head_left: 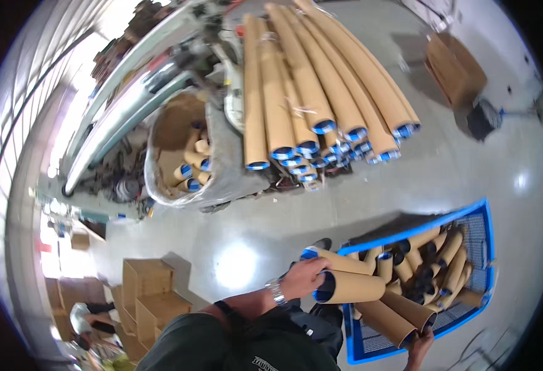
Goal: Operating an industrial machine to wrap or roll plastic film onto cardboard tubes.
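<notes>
- In the lower left of the frame, plain cardboard boxes (151,297) are stacked on the floor beside another person's crouched figure, well apart from the work in hand.
- In the upper left centre, a large sack (178,157) lined with clear plastic is kept open at the top, so that the short cardboard tubes inside lie loose and can be seen.
- At the top centre, long cardboard tubes (321,80) with blue end caps are laid side by side on a low pallet, their capped ends turned towards the wearer.
- In the lower centre, the left hand (305,278), a watch at its wrist, is closed over the open end of a short cardboard tube (352,287); the fingers are curled around the rim, and the tube is held nearly level, just above the near edge of the crate.
- At the lower right, a blue mesh crate (484,247) is stood on the floor and holds many short tubes piled at mixed angles.
- At the bottom edge, the right hand (421,349) is set against the lower end of another tube (395,321) lying on the pile; how firmly it is grasped cannot be told, since most of the hand is cut off.
</notes>
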A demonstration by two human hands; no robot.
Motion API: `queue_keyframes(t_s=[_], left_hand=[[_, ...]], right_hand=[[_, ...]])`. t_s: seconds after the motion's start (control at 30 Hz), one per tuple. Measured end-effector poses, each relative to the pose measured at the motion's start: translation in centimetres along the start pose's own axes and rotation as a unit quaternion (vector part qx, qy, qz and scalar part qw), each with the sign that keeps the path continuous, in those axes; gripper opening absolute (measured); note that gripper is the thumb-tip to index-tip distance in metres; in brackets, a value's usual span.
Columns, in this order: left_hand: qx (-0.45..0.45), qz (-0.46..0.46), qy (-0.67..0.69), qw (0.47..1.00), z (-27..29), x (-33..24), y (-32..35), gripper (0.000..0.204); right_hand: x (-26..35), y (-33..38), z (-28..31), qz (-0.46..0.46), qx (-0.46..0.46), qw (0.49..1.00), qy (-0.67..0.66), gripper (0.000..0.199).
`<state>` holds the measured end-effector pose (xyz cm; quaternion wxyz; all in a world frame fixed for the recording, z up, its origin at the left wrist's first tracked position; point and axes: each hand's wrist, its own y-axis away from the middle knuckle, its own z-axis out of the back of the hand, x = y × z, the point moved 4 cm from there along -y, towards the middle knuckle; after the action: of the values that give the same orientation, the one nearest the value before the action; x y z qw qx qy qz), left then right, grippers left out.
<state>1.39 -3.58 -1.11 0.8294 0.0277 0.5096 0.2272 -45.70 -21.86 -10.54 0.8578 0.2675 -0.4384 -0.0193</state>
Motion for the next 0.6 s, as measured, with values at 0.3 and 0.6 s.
queue_keyframes(t_s=[0.3,0.6], left_hand=[[-0.425,0.021,-0.072,0.902,25.4,0.2,21.6,0.026],[-0.709,0.014,-0.063,0.702,45.4,12.1,29.9,0.026]], right_hand=[[43.0,12.4,-23.3,0.5,0.097,0.853,0.118,0.019],[63.8,21.6,-54.8,0.68,0.112,0.724,0.034,0.017]])
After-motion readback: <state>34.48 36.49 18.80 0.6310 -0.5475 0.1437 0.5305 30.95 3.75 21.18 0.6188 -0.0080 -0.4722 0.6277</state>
